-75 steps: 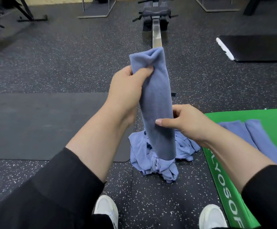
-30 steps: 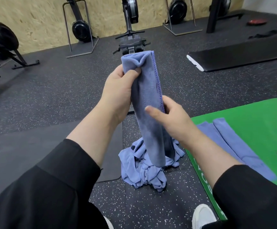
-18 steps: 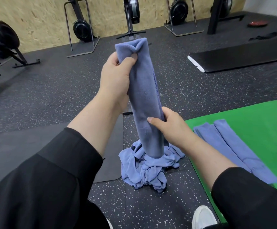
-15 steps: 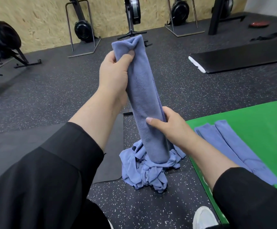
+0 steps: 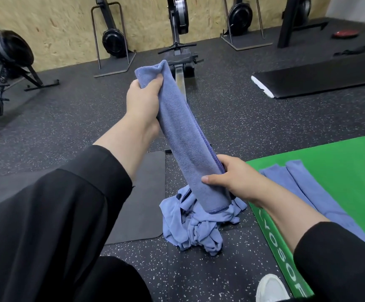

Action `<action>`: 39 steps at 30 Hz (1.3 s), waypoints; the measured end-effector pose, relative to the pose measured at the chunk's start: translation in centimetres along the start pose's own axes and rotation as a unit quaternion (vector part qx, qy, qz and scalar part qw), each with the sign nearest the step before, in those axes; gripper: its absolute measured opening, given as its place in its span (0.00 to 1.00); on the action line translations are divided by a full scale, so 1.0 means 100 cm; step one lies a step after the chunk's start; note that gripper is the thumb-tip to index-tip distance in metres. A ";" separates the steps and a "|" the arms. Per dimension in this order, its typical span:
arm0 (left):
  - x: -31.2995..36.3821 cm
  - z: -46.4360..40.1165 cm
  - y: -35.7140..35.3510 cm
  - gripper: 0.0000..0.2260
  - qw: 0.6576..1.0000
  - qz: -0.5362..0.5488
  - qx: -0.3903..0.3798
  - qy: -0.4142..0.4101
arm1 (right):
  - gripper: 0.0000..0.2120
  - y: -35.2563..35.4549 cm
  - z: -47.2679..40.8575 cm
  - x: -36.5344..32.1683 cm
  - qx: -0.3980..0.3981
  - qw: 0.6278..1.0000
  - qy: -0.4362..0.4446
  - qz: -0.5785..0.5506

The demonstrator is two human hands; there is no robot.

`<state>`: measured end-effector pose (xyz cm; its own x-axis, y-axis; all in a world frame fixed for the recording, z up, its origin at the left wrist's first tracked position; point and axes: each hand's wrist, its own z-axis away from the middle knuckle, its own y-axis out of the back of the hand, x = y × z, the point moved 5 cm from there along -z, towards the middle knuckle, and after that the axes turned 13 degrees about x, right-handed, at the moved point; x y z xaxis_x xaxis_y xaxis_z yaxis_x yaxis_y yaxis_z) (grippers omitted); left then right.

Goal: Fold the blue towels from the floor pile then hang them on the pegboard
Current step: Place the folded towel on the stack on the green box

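Observation:
A blue towel point(image 5: 181, 136), folded into a long narrow strip, hangs slanted between my hands. My left hand point(image 5: 143, 101) pinches its top end, thumb on the near side. My right hand point(image 5: 233, 179) grips it near the bottom end, thumb across the front. Below it a crumpled pile of blue towels point(image 5: 196, 225) lies on the black speckled floor. Two folded blue towels point(image 5: 307, 192) lie side by side on a green mat point(image 5: 334, 158) at the right. No pegboard is in view.
A dark grey mat point(image 5: 140, 199) lies left of the pile. A rowing machine point(image 5: 180, 59) stretches away behind the towel. More exercise machines point(image 5: 5, 59) stand along the chipboard wall. A black pad point(image 5: 321, 75) lies at the far right. My white shoe point(image 5: 270, 288) shows at the bottom.
My right hand has slid down the towel strip to near its bottom end. The top end has dropped a little and the strip now slants down to the right.

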<state>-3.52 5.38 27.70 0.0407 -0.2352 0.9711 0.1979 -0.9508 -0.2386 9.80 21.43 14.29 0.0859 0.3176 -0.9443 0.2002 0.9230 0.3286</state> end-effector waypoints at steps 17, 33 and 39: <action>-0.159 0.062 -0.167 0.09 0.973 -0.091 -0.168 0.132 | 0.14 0.231 0.135 0.145 0.269 0.917 -0.228 -0.185; -0.366 0.095 -0.297 0.11 0.889 -0.336 -0.291 0.105 | 0.14 0.269 0.176 0.308 0.426 0.806 -0.348 -0.218; -0.413 0.080 -0.340 0.15 0.884 -0.356 -0.300 0.052 | 0.18 0.276 0.154 0.341 0.445 0.787 -0.368 -0.216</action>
<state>-4.04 49.01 -4.19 0.0188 0.4772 0.8786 -0.4187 -0.7942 0.4403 33.26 54.35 -8.59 0.2987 -0.4997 -0.8131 0.9426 0.2879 0.1694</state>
